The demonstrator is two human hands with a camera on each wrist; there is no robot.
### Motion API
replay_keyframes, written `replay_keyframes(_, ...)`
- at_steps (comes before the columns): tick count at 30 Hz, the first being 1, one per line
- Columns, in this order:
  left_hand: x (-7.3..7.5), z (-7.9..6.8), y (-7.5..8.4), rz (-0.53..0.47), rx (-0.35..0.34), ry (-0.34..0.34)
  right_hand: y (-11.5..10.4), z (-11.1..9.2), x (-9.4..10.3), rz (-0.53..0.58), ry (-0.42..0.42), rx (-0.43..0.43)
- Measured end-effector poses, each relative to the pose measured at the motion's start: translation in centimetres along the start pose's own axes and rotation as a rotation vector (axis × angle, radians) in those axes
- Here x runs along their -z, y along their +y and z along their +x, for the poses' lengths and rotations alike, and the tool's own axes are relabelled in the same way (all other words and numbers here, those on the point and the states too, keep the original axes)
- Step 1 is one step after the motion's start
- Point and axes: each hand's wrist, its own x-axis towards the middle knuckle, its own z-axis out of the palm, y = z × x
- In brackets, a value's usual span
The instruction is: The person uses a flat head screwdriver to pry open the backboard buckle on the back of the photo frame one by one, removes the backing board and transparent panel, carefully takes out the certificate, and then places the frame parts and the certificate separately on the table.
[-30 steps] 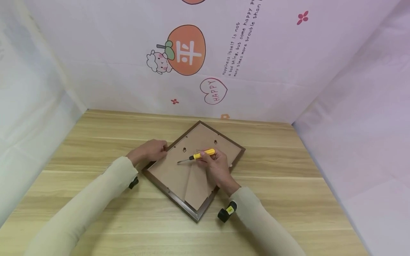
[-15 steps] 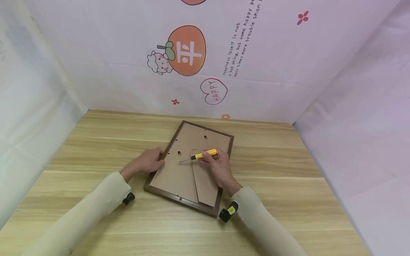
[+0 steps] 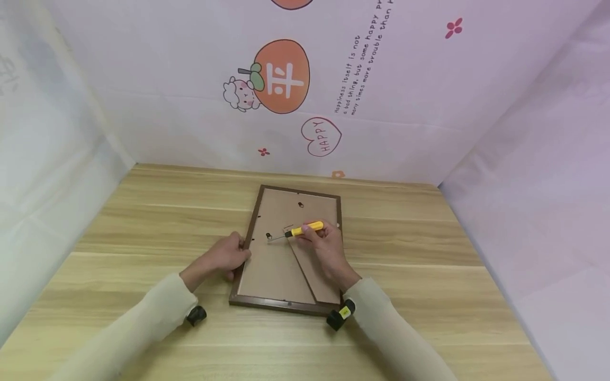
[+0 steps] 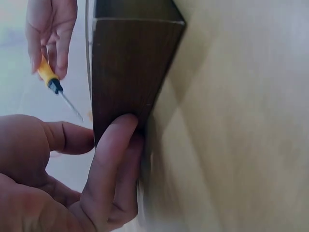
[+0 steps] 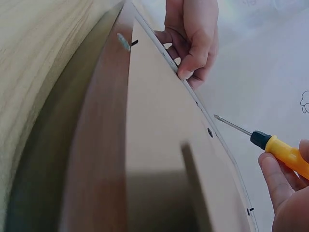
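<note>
A brown picture frame (image 3: 267, 303) lies back side up on the table, its tan backing board (image 3: 276, 272) and stand flap (image 3: 325, 288) showing. At its left edge my left hand (image 3: 227, 255) grips the rim; in the left wrist view the thumb is on the back side and fingers lie against the outer side (image 4: 123, 67). My right hand (image 3: 329, 254) holds a yellow-handled screwdriver (image 3: 308, 228) over the board, with the thin shaft pointing left. In the head view its tip overlaps the board near a small black hanger (image 3: 269, 236).
A second black hanger (image 3: 301, 205) sits higher on the board, and small dark tabs line the rim. The wood-grain table (image 3: 410, 296) ends at a printed white backdrop (image 3: 391, 143), with white sheets on both sides. Each wrist wears a black camera (image 3: 195, 316).
The frame has turned from a diamond position to nearly straight, its near corner swinging right. My left hand has moved nearer to the body with the rim; the right hand and screwdriver have hardly moved.
</note>
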Motion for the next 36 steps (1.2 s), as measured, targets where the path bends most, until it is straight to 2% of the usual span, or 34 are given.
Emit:
replay_keyframes(8,-1.6,-1.2,0.6,-0.142,0.037,0.031,-0.1,0.0,-0.2,-0.008,-0.008,0.006)
replay_keyframes(13,-2.2,-1.6,0.7,-0.174,0.042,0.043,0.0,-0.1,-0.4,-0.037,-0.023,0.017)
replay_keyframes(20,-2.3,-1.3,0.2,-0.169,0.041,0.055,0.5,0.2,-0.9,-0.021,-0.055,-0.019)
replay_keyframes(25,-2.0,-1.2,0.4,-0.134,0.032,0.068,0.6,0.4,-1.3,-0.023,-0.045,-0.052)
replay_keyframes(29,-1.8,-0.9,0.3,-0.076,-0.012,0.088,0.6,0.7,-1.4,-0.042,-0.033,-0.064)
replay_keyframes(32,-1.7,-0.6,0.0,-0.070,-0.061,0.110,0.7,0.8,-1.5,-0.049,-0.031,-0.074)
replay_keyframes(36,-1.6,-0.3,-0.2,-0.047,-0.091,0.133,0.9,0.9,-1.8,-0.051,-0.032,-0.084)
